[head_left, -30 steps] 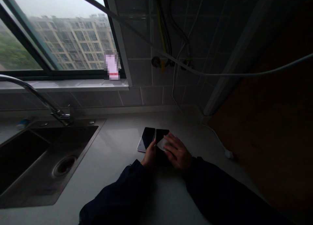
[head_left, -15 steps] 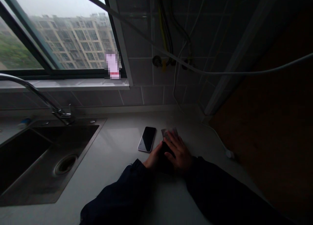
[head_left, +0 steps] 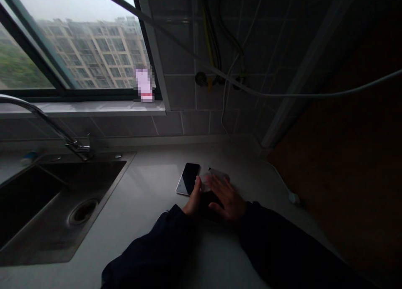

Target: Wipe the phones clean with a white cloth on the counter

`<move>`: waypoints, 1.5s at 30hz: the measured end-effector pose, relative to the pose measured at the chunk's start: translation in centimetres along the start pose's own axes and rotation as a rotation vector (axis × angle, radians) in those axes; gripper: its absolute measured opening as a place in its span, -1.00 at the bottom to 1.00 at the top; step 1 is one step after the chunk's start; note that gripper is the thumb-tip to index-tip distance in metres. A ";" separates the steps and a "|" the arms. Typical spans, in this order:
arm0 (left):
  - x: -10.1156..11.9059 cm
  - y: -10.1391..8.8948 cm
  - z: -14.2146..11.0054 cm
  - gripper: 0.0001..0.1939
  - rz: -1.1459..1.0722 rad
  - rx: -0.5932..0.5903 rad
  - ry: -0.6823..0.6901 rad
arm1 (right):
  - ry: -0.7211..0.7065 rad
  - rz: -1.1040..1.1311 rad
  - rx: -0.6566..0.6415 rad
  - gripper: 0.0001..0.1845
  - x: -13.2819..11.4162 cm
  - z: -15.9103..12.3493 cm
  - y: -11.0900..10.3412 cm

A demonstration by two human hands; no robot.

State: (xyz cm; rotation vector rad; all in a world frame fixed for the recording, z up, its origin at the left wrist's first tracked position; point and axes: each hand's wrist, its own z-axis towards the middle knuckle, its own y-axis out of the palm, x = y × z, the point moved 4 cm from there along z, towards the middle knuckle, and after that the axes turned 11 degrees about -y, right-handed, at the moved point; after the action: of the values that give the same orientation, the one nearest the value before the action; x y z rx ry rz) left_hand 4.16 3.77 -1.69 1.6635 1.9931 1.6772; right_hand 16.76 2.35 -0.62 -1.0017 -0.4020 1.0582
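Note:
My left hand (head_left: 192, 200) is at the left side of a dark flat object (head_left: 210, 206), its thumb pointing up along the edge and its other fingers mostly hidden. The object is too dark to name. My right hand (head_left: 226, 198) lies over its right part with fingers stretched out, the fingertips slightly blurred. Just beyond those fingertips a small greyish flat piece (head_left: 220, 172) shows, partly covered. A smartphone (head_left: 189, 178) with a black screen lies face up on the white counter (head_left: 150, 197), close to my left thumb.
On the left a steel sink (head_left: 70, 247) with a chrome faucet (head_left: 52, 124) is set into the counter. A white cable (head_left: 289, 95) hangs across the view. At the counter's right edge lies a white plug (head_left: 294, 198). A window (head_left: 94, 50) is behind the sink.
My left hand has shifted slightly, its thumb now raised nearer the smartphone. My right fingers have moved a little left and down, and the greyish piece shows differently beyond them.

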 end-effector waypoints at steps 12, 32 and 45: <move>-0.1 1.6 -0.8 -0.11 0.151 -0.083 -0.019 | 0.133 -0.008 0.069 -0.27 -0.1 0.0 -0.7; -0.5 -0.3 1.0 -0.23 0.131 -0.044 0.087 | 0.192 0.101 0.000 -0.33 0.8 0.0 -0.4; 0.2 -1.2 0.6 -0.18 0.027 0.226 0.012 | -0.115 0.313 0.085 -0.53 -1.2 0.3 -0.7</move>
State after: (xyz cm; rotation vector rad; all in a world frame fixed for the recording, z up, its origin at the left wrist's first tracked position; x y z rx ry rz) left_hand 3.67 4.52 -2.68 1.7580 2.2496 1.5212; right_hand 16.34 1.33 0.36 -0.9493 -0.2961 1.4078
